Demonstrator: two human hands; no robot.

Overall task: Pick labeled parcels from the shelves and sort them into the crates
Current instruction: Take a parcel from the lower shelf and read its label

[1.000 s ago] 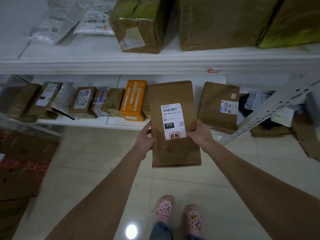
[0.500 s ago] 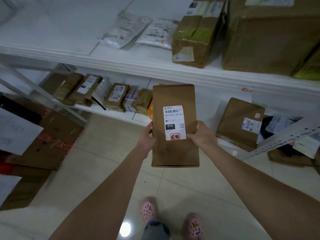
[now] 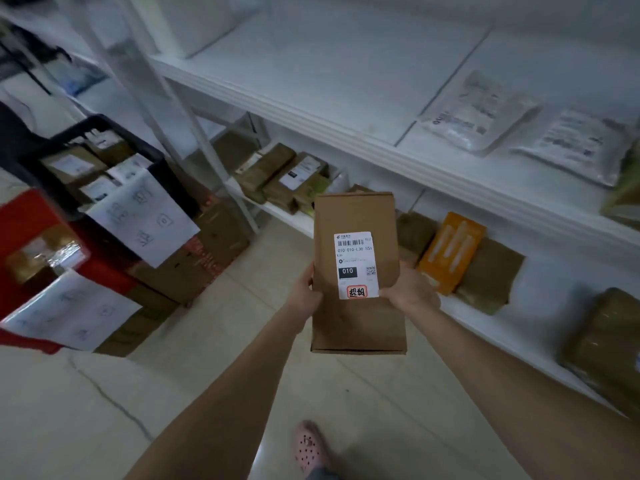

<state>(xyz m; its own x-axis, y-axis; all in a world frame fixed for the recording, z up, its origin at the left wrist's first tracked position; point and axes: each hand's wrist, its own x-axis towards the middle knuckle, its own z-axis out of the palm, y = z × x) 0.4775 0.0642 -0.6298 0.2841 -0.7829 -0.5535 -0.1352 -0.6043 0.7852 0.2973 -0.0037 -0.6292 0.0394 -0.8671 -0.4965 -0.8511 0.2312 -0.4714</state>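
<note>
Both hands, left [image 3: 304, 292] and right [image 3: 408, 292], pinch one brown parcel [image 3: 358, 271] by its edges, upright above the floor; fingers behind it are hidden. Its label [image 3: 355, 265] reads 010. Two crates sit left: black [image 3: 41, 150], and red [image 3: 20, 220], cut off and blurred.

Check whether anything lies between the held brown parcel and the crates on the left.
Nothing visible does. Both hands, left hand and right hand, hold the brown parcel over bare floor; the black crate and red crate stand open-topped.
</note>
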